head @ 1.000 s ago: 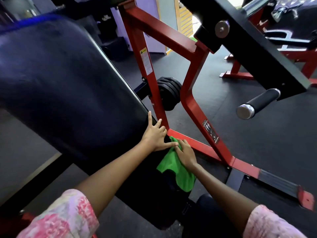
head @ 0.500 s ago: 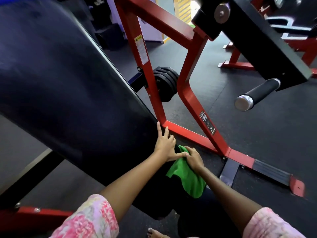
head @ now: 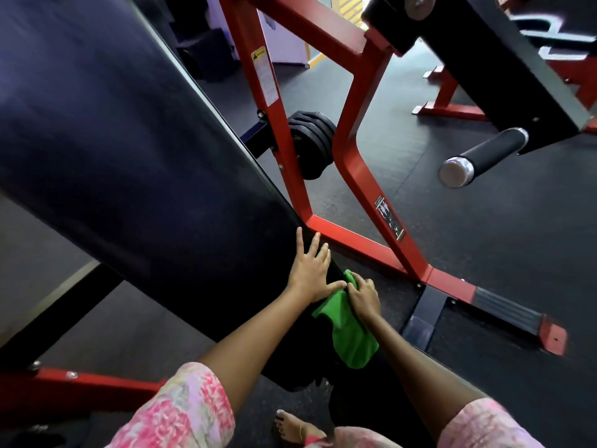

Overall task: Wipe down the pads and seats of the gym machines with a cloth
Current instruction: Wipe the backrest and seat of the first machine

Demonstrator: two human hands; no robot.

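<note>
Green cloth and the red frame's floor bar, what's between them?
In the head view, only bare dark rubber floor lies between the green cloth, which the right hand grips against the black pad, and the red frame.

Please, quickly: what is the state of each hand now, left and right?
Left hand: open, fingers spread flat on the black pad.
Right hand: closed, gripping the green cloth.
</note>
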